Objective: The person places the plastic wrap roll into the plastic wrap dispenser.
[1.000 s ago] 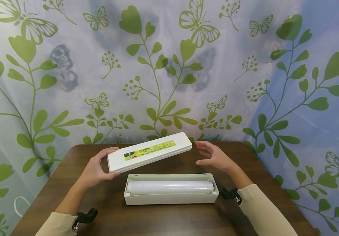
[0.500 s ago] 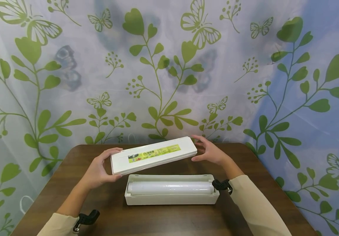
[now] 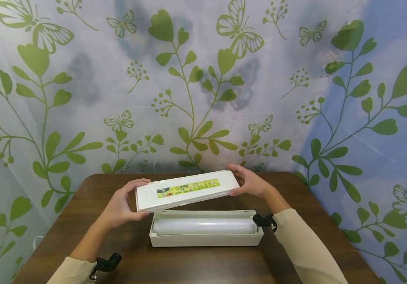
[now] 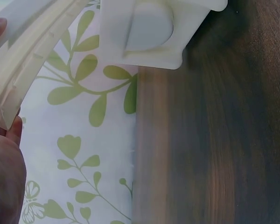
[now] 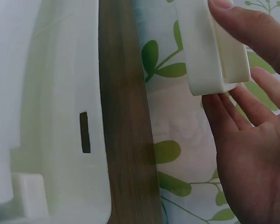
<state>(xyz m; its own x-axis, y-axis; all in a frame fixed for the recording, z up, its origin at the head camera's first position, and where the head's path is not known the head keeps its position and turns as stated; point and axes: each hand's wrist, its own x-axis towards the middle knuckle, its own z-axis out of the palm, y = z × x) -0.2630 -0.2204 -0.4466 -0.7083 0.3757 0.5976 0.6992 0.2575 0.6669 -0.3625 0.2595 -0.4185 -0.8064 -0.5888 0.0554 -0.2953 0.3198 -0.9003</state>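
A long white lid with a yellow-green printed label hangs in the air in the head view, its right end higher. My left hand grips its left end, thumb at the near edge and fingers at the far edge. At the other end, my right hand holds the lid the same way; the right wrist view shows the thumb on one side of the lid and fingers on the other. Below and nearer stands the open white cling film box. A wrapped roll of cling film lies inside it.
The box stands on a dark brown wooden table. Behind the table's far edge hangs a pale curtain with green leaves and butterflies. Each wrist wears a black strap, the right strap beside the box's right end.
My right hand has come in from the right and taken hold of the lid's right end. The lid has shifted slightly right and lower, and its tilt is less. The box has stayed put.
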